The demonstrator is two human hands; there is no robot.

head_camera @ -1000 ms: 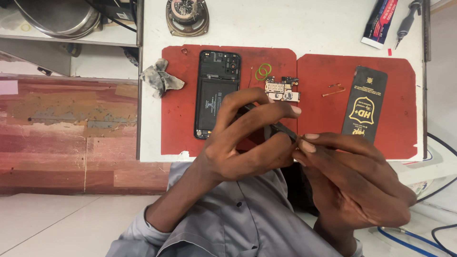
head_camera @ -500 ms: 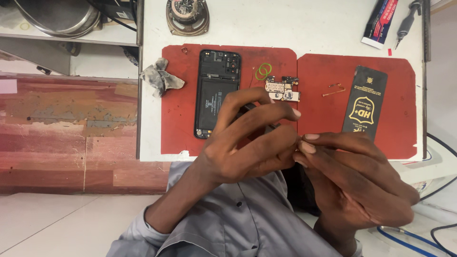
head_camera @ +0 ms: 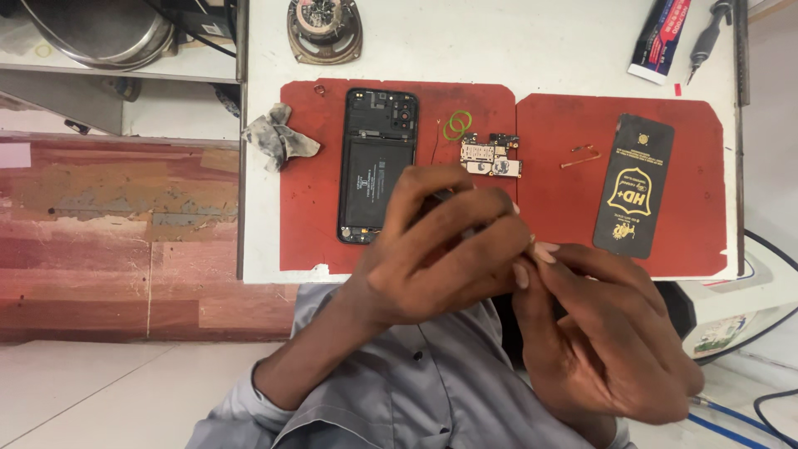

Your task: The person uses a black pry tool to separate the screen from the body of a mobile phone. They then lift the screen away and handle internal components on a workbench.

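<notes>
My left hand [head_camera: 440,249] and my right hand [head_camera: 607,333] meet fingertip to fingertip above the near edge of the red mat [head_camera: 316,208]. They pinch a small part between them; my fingers hide it, so I cannot tell what it is. Just beyond my left hand lies an opened black phone [head_camera: 376,162] with its back off and battery showing. A small circuit board [head_camera: 490,155] sits to the right of the phone, close to my left fingertips. A green ring [head_camera: 455,125] lies beside the board.
A black screen-protector packet [head_camera: 633,185] lies on the right red mat [head_camera: 698,166] near a small copper strip [head_camera: 580,155]. A grey crumpled cloth [head_camera: 277,137] is at the left mat edge. A round speaker [head_camera: 324,29], a glue tube [head_camera: 661,37] and a screwdriver [head_camera: 708,33] lie at the back.
My hands have stayed together in nearly the same spot, with only small shifts of the fingers. Nothing on the mats has moved.
</notes>
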